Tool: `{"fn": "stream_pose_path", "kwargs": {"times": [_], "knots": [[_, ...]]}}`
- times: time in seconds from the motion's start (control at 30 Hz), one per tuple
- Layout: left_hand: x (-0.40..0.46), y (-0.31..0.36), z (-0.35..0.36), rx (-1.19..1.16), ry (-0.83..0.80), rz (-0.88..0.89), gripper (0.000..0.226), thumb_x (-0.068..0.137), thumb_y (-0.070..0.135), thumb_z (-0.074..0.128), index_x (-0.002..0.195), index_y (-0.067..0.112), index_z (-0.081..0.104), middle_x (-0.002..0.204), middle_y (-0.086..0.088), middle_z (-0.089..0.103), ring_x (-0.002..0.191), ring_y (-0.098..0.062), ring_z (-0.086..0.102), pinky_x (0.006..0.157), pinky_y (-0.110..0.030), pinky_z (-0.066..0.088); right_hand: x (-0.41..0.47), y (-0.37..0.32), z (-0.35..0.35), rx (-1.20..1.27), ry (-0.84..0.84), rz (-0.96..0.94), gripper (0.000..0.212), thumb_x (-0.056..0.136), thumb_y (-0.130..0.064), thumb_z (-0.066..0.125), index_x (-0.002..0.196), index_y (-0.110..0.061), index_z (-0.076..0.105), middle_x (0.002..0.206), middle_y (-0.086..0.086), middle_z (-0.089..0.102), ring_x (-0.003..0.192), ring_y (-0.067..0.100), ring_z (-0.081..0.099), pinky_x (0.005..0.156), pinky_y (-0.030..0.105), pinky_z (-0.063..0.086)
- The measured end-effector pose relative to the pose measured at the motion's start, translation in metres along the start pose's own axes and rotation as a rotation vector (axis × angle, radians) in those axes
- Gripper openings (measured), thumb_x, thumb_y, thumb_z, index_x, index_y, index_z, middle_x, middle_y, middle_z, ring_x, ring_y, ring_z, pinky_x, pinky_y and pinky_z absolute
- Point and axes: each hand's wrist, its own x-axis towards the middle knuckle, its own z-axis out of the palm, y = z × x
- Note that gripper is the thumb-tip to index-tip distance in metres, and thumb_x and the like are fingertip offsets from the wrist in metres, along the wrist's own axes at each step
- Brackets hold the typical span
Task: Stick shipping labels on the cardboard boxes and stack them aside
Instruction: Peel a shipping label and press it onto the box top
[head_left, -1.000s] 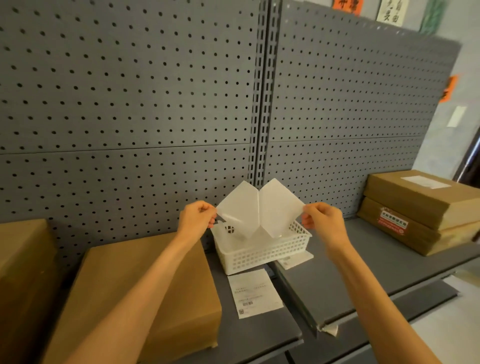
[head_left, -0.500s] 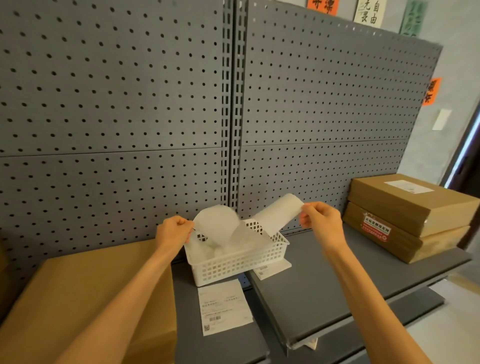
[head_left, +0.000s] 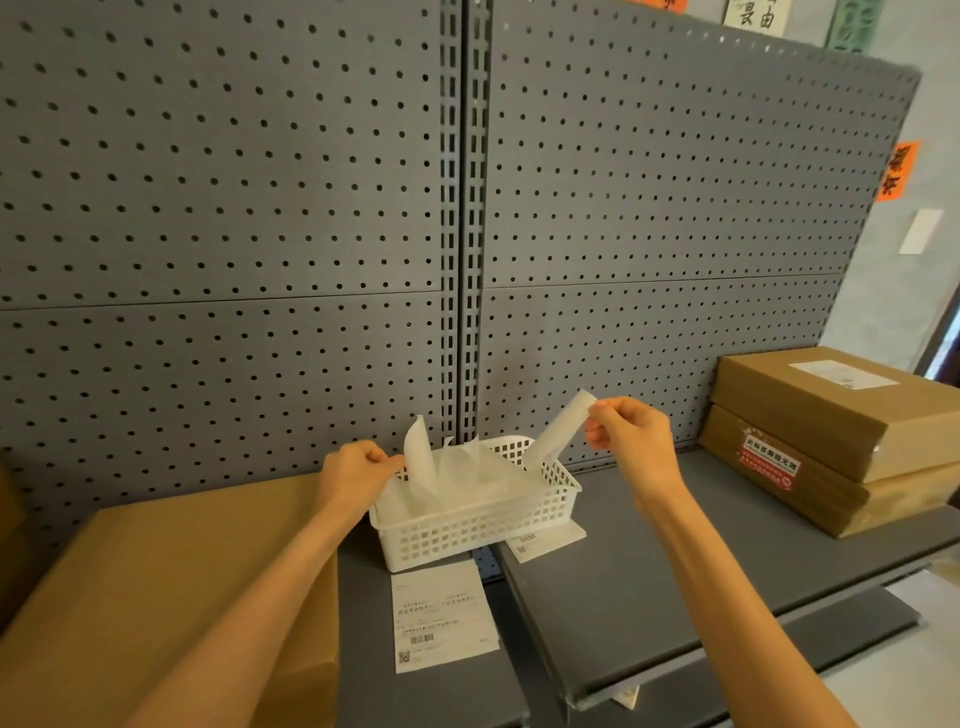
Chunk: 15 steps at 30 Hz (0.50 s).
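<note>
Right hand (head_left: 636, 447), fingers pinched together on the upper end of a white label (head_left: 558, 434) that slopes down toward the basket (head_left: 483, 525); left hand (head_left: 356, 470), closed on a curled translucent backing sheet (head_left: 418, 457) at the basket's left rim (more such sheets lie inside); printed label (head_left: 441, 616) flat on the grey shelf (head_left: 649, 571) before the basket; one cardboard box (head_left: 156, 597) beside the left forearm; two stacked boxes (head_left: 841, 441) at far right, the upper one labelled.

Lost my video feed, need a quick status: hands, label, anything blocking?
Left hand pinching backing sheet over white basket. Right hand holding peeled label aloft. Unlabelled box at left, nothing blocking.
</note>
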Motion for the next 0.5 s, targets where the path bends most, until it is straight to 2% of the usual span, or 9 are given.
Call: {"fn": "stream_pose_path", "kwargs": {"times": [0.07, 0.13, 0.33, 0.5], "knots": [[-0.002, 0.000, 0.001, 0.034, 0.003, 0.023, 0.025, 0.082, 0.032, 0.070, 0.071, 0.011, 0.062, 0.072, -0.002, 0.063, 0.064, -0.014, 0.055, 0.053, -0.024, 0.042, -0.001, -0.001, 0.002, 0.002, -0.012, 0.005, 0.016, 0.089, -0.008, 0.053, 0.077, -0.006, 0.064, 0.069, 0.004, 0.062, 0.063, 0.015, 0.056, 0.077, 0.036, 0.052], [-0.003, 0.001, 0.001, 0.048, 0.006, 0.037, 0.023, 0.082, 0.031, 0.071, 0.071, 0.013, 0.060, 0.071, -0.001, 0.062, 0.064, -0.012, 0.055, 0.052, -0.023, 0.040, -0.002, -0.002, 0.004, 0.009, -0.021, 0.008, 0.017, 0.089, -0.007, 0.054, 0.075, -0.006, 0.063, 0.069, 0.004, 0.062, 0.063, 0.014, 0.056, 0.078, 0.036, 0.052], [-0.003, 0.007, -0.008, 0.026, 0.075, 0.093, 0.006, 0.087, 0.019, 0.063, 0.081, 0.017, 0.062, 0.080, 0.003, 0.062, 0.072, -0.007, 0.054, 0.055, -0.017, 0.038, -0.004, -0.010, 0.012, 0.050, -0.047, -0.009, 0.016, 0.087, -0.005, 0.054, 0.074, -0.006, 0.063, 0.068, 0.006, 0.062, 0.065, 0.016, 0.056, 0.075, 0.034, 0.053], [-0.008, 0.024, -0.024, -0.044, 0.095, 0.183, 0.008, 0.089, 0.015, 0.061, 0.082, 0.019, 0.064, 0.082, 0.005, 0.063, 0.079, -0.011, 0.059, 0.064, -0.020, 0.042, -0.007, -0.020, 0.030, 0.084, -0.099, -0.029, 0.017, 0.088, -0.005, 0.054, 0.074, -0.007, 0.064, 0.068, 0.005, 0.062, 0.063, 0.015, 0.055, 0.070, 0.030, 0.053]]}}
